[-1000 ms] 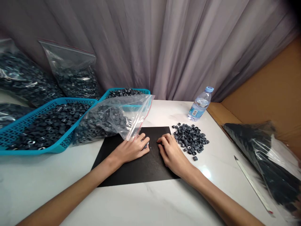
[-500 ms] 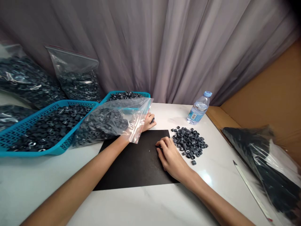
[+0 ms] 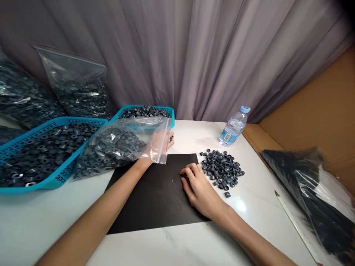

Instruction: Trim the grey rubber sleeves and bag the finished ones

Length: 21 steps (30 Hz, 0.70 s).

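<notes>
My left hand (image 3: 161, 142) is behind the loose mouth of a clear zip bag (image 3: 113, 144) of small dark grey ring-like plastic pieces. Its fingertips show past the bag's edge, curled round at least one dark piece (image 3: 171, 138). Whether the hand is inside the bag or only behind its film, I cannot tell. My right hand (image 3: 198, 186) rests at the right part of a black mat (image 3: 149, 203), fingers bent, thumb apart from the forefinger, nothing visible between them. Just beyond it lies a loose pile of the same dark pieces (image 3: 222, 168) on the white table.
Two blue baskets, one near left (image 3: 57, 183) and one at the back (image 3: 172, 117), hold dark pieces. More filled zip bags (image 3: 83, 92) stand behind. A water bottle (image 3: 234, 127), a long pale strip (image 3: 296, 225) and a dark-filled plastic bag (image 3: 313, 195) are on the right.
My left hand has drawn back to the left, so the bag's film now covers more of it. My right hand stays at the mat's right part. The view has shifted slightly.
</notes>
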{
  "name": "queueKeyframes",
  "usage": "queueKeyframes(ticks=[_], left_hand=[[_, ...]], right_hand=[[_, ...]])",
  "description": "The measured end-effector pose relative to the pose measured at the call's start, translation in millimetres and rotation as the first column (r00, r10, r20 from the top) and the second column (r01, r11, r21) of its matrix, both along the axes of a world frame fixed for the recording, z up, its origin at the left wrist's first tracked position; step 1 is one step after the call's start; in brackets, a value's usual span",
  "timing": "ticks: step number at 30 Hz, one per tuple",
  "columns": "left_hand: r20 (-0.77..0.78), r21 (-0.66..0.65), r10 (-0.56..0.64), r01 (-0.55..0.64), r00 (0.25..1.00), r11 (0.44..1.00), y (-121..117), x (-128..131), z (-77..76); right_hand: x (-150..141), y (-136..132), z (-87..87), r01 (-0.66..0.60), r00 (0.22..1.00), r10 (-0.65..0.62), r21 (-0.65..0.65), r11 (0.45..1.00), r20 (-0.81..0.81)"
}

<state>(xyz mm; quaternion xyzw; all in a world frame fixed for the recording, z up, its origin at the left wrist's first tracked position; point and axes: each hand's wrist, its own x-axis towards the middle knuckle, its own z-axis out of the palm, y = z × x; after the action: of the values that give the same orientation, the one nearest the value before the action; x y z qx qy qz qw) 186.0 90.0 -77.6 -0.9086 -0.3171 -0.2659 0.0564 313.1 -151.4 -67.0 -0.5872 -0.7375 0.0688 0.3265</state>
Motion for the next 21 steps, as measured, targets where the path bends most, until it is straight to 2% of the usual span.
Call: queueKeyframes(ticks=[8,21], left_hand=[[-0.123,0.067,0.084,-0.076,0.989,0.995,-13,-1,4.4],[-0.057,0.078,0.112,-0.107,0.992,0.991,-23,1,6.4]], right_hand=[[1,0,-2.6,-0.014,1.0,0.014,-0.017,1.0,-0.018],[1,-1,-2.5,-0.016,1.0,0.016,-0.021,1.0,-0.009]])
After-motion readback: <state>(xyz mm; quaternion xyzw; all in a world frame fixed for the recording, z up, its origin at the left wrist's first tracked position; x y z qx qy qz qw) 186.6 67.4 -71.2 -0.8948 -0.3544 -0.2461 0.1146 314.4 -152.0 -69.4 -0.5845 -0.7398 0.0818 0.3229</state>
